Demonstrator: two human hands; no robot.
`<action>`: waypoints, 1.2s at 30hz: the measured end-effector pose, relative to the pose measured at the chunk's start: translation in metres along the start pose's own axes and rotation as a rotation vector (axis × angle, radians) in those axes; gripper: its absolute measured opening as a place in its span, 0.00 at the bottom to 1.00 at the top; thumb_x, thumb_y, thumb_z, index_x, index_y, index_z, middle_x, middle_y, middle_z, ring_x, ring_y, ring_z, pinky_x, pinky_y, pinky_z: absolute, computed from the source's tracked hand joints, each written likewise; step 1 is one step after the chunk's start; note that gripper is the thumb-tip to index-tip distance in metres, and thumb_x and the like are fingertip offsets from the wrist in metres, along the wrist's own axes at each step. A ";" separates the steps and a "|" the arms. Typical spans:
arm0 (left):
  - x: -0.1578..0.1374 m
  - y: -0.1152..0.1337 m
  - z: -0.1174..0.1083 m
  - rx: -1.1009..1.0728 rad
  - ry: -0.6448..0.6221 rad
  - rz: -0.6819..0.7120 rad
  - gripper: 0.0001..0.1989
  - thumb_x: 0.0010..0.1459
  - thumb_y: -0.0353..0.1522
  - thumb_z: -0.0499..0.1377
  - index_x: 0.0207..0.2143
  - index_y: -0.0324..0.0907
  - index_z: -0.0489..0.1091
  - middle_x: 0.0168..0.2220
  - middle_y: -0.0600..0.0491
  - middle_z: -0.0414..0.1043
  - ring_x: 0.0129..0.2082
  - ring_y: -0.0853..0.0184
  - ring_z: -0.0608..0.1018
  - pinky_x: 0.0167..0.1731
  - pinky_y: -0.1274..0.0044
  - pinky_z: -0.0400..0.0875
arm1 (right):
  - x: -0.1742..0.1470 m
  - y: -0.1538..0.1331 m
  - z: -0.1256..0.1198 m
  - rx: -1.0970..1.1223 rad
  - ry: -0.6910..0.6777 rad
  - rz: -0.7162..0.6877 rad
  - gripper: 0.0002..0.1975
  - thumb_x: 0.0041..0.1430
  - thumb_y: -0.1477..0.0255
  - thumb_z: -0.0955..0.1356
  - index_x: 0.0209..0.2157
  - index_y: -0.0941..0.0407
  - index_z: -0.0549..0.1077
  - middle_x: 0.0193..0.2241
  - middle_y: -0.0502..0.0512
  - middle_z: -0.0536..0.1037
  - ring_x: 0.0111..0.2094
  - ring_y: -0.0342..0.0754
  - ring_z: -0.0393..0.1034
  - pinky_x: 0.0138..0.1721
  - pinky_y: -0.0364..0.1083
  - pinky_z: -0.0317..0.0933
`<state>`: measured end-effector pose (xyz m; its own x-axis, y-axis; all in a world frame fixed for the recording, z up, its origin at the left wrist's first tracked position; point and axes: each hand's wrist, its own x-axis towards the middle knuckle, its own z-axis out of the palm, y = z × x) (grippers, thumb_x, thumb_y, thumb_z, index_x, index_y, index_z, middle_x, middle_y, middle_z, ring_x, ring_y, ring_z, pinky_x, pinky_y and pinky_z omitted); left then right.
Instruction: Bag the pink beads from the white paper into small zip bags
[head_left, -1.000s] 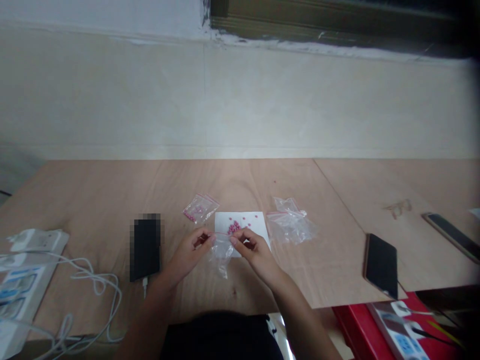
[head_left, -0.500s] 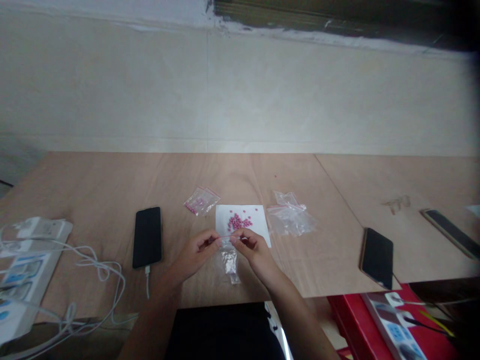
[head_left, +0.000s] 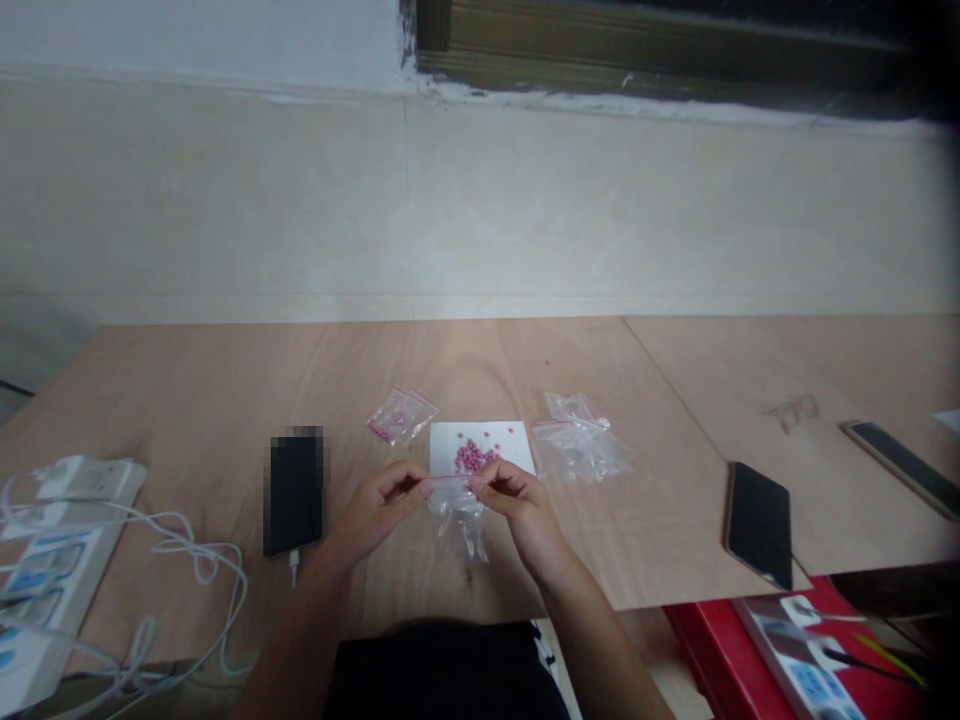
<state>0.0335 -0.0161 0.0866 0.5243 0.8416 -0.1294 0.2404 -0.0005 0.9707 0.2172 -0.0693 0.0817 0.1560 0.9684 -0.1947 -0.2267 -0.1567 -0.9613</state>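
Between my two hands a clear zip bag point(head_left: 460, 530) hangs by its red-lined top edge. My left hand point(head_left: 386, 505) pinches the left end of that edge, and my right hand point(head_left: 517, 505) pinches the right end. Inside the bag I see no beads. Just beyond my fingers, several small pink beads point(head_left: 474, 455) lie in a cluster on a white sheet of paper point(head_left: 442, 436). A filled zip bag with pink beads point(head_left: 401, 415) rests at the paper's left. More clear zip bags point(head_left: 581, 445) are piled at its right.
On the left are a phone point(head_left: 295, 492) with a charging cable and a white power strip point(head_left: 75, 570) with tangled cords. At right lie two more phones, one dark point(head_left: 759, 522), one farther off point(head_left: 900, 465). Below the table edge is a red surface point(head_left: 705, 650) with another power strip.
My hands have drawn slightly apart, so the bag's top edge is stretched wider between them. The camera view has tilted up a little.
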 end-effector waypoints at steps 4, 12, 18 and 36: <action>-0.005 -0.003 0.004 -0.017 0.065 -0.007 0.10 0.54 0.37 0.57 0.26 0.39 0.69 0.25 0.55 0.67 0.28 0.69 0.69 0.28 0.80 0.64 | -0.003 0.005 0.003 0.034 0.010 0.043 0.12 0.43 0.62 0.72 0.20 0.56 0.72 0.20 0.48 0.71 0.24 0.44 0.62 0.30 0.44 0.55; -0.012 -0.005 0.010 -0.061 -0.059 -0.065 0.12 0.57 0.38 0.52 0.29 0.39 0.67 0.23 0.57 0.64 0.27 0.70 0.68 0.28 0.80 0.63 | -0.008 0.014 0.004 0.049 0.013 0.039 0.11 0.43 0.63 0.72 0.22 0.56 0.71 0.20 0.48 0.70 0.24 0.43 0.61 0.30 0.43 0.55; -0.006 -0.001 0.014 -0.043 -0.102 -0.045 0.13 0.56 0.40 0.53 0.29 0.39 0.67 0.24 0.57 0.63 0.26 0.71 0.67 0.26 0.81 0.61 | -0.008 0.008 0.008 -0.013 -0.048 0.001 0.12 0.46 0.63 0.70 0.21 0.56 0.69 0.19 0.47 0.68 0.23 0.42 0.60 0.27 0.42 0.53; -0.006 -0.006 0.014 -0.022 -0.112 -0.066 0.12 0.56 0.38 0.53 0.28 0.39 0.67 0.25 0.57 0.64 0.28 0.69 0.67 0.30 0.79 0.61 | -0.005 0.021 0.011 -0.087 0.058 0.015 0.11 0.45 0.63 0.71 0.23 0.57 0.71 0.19 0.49 0.70 0.23 0.44 0.61 0.27 0.43 0.55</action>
<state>0.0404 -0.0290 0.0783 0.5961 0.7740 -0.2134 0.2601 0.0652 0.9634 0.2012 -0.0750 0.0648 0.2094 0.9534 -0.2174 -0.1452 -0.1896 -0.9711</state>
